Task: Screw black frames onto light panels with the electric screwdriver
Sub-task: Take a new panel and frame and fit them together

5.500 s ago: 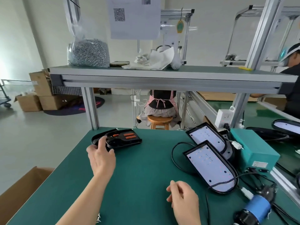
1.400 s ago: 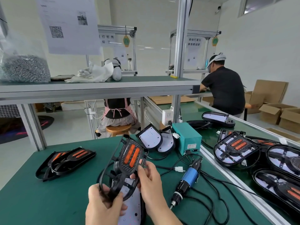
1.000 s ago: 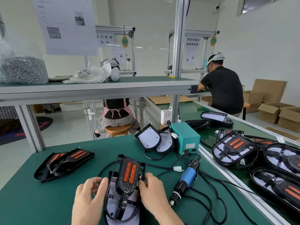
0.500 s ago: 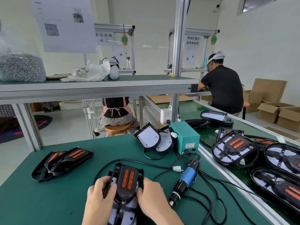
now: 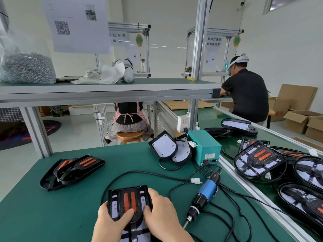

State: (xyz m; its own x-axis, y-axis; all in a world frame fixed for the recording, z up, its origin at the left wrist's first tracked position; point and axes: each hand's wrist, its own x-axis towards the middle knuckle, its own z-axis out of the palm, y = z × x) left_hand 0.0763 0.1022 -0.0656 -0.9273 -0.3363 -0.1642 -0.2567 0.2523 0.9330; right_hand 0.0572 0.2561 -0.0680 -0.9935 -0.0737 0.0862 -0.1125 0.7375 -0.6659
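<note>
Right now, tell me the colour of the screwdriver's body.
The screwdriver has a blue middle section and is black at both ends. The head view shows it best.

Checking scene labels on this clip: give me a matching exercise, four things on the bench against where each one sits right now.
Things
1. electric screwdriver
2. bag of screws
3. black frame
4. teal box

Places
a. upper shelf, far left
b. held between the left hand and right hand
c. lying untouched on the green mat, right of the hands
d. back right of the mat, beside leaning light panels

Pairs: 1-c, 2-a, 3-b, 4-d
</note>
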